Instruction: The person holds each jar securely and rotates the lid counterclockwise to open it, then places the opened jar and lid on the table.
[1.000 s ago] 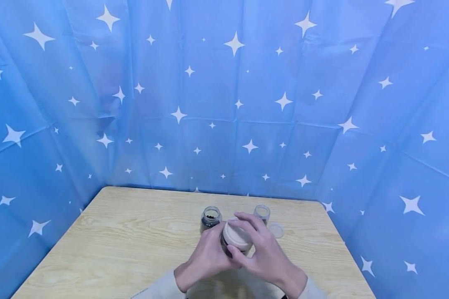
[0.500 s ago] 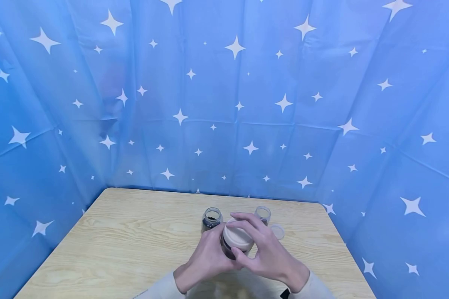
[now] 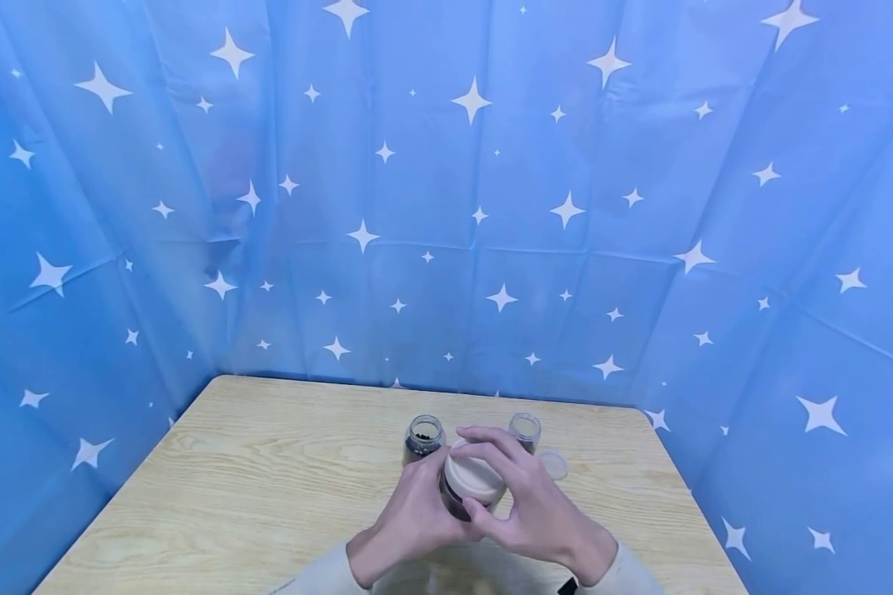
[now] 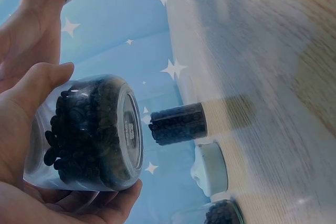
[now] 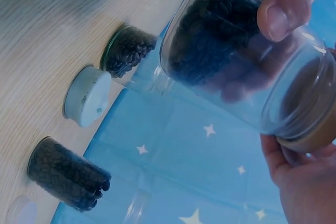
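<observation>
A clear glass jar (image 4: 89,135) partly filled with dark beans is up off the table, in front of the person. My left hand (image 3: 417,504) grips its body, the thumb (image 5: 286,14) across one side. Over the jar's mouth sits a round lid (image 3: 475,478), cream in the head view and tan-edged in the right wrist view. My right hand (image 3: 539,504) holds that lid by its rim, thumb on the near side and fingers over the far side. The beans lie toward the jar's base, as both wrist views show.
Behind the hands stand an uncovered jar of dark beans (image 3: 422,440) and another uncovered jar (image 3: 525,430) to its right. A clear disc-shaped lid (image 3: 554,464) lies beside the latter. Between the jars is a white lid (image 5: 86,95). A starry blue curtain (image 3: 446,198) surrounds the table (image 3: 268,463).
The right thumb has shifted slightly along the near edge of the lid. Both hands keep their hold on jar and lid. The head view has tilted slightly.
</observation>
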Tool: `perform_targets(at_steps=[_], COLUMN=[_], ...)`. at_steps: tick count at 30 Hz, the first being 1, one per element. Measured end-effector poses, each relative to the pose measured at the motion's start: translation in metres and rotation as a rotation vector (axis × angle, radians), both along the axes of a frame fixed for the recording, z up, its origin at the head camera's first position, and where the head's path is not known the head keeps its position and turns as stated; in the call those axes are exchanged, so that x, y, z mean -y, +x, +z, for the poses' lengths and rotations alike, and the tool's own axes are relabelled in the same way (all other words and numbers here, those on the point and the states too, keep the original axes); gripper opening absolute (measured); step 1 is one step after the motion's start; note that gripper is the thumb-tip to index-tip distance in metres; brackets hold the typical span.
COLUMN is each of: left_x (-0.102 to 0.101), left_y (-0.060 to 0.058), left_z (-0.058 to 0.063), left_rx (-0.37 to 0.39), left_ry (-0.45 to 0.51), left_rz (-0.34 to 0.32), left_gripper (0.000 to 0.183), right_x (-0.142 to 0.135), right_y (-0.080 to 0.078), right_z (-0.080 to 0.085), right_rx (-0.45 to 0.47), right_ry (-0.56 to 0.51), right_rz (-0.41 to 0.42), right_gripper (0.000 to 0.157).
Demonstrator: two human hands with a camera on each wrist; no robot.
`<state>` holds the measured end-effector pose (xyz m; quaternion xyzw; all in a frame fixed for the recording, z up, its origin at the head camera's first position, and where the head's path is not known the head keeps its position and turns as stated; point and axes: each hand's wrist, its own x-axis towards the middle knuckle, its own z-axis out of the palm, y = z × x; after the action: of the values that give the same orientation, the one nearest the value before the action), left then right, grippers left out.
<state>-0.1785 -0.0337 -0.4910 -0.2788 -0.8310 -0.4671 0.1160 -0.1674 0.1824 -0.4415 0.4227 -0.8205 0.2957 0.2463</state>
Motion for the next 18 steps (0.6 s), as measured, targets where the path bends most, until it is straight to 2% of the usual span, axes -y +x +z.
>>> perform_targets(at_steps=[18], left_x=[-0.0001], left_y=[-0.0020], left_z=[-0.0055], left_rx=[-0.002], left_ry=[-0.004], left_rz=[0.002], left_gripper=[0.072], right_x=[-0.0026], right_y=[-0.0006], right_z=[-0.0009], right_rx=[-0.015], right_ry=[0.005], right_rz=[-0.009], right_gripper=[0.067])
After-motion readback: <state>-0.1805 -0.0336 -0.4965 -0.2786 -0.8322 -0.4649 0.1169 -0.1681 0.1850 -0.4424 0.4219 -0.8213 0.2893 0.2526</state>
